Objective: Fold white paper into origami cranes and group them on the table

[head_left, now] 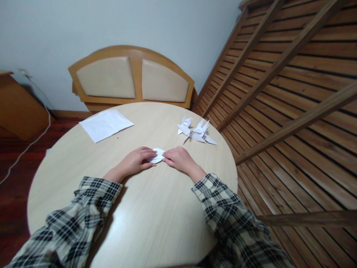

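Note:
A small piece of folded white paper lies on the round table between my hands. My left hand grips its left side, fingers on top and thumb along the near edge. From the other side my right hand pinches the right end, with its fingers bent together. Parts of the paper are hidden under the fingers, so its full shape cannot be made out. Beyond my right hand stand several folded white paper cranes, crowded together near the table's far right edge.
White paper sheets lie flat at the far left of the pale round table. A wooden headboard with cream panels stands behind it. Slatted wooden boards lean close along the right. A white cable runs down at the left.

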Demonstrator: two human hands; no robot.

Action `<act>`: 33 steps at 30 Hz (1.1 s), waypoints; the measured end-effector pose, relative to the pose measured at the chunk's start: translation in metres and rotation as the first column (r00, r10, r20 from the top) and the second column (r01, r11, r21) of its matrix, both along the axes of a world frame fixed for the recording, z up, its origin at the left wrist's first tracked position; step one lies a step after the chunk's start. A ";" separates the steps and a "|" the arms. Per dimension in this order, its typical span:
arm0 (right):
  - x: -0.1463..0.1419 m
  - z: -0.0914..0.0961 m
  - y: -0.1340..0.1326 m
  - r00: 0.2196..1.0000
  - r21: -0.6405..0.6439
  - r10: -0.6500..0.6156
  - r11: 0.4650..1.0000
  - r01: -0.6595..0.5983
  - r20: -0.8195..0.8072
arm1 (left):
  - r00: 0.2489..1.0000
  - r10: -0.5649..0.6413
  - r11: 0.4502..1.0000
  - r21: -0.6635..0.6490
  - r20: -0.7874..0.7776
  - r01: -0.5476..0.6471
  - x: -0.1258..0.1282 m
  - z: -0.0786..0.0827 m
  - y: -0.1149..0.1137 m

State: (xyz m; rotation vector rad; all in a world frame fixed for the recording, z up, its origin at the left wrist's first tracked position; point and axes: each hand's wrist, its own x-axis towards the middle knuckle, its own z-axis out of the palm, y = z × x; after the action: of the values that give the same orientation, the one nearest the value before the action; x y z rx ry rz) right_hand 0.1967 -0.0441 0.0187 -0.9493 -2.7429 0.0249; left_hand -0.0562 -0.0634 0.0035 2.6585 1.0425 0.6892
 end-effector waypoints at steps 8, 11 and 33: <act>0.000 0.004 -0.002 0.997 -0.055 -0.056 0.997 0.053 -0.055 | 1.000 0.006 1.000 0.013 0.004 -0.006 0.002 0.001 -0.002; -0.001 0.005 -0.004 0.995 -0.065 -0.072 0.996 0.068 -0.064 | 0.999 0.033 0.999 0.011 0.025 -0.033 0.001 -0.002 -0.001; -0.004 0.003 -0.007 0.962 0.088 -0.176 0.976 0.198 -0.208 | 0.924 0.239 0.899 -0.428 0.298 -0.094 0.014 0.015 -0.015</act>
State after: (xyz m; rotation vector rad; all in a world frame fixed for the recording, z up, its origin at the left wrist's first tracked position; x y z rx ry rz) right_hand 0.1925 -0.0506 0.0218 -1.1074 -2.4374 -0.0576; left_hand -0.0420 -0.0781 0.0182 2.0199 1.1727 0.8292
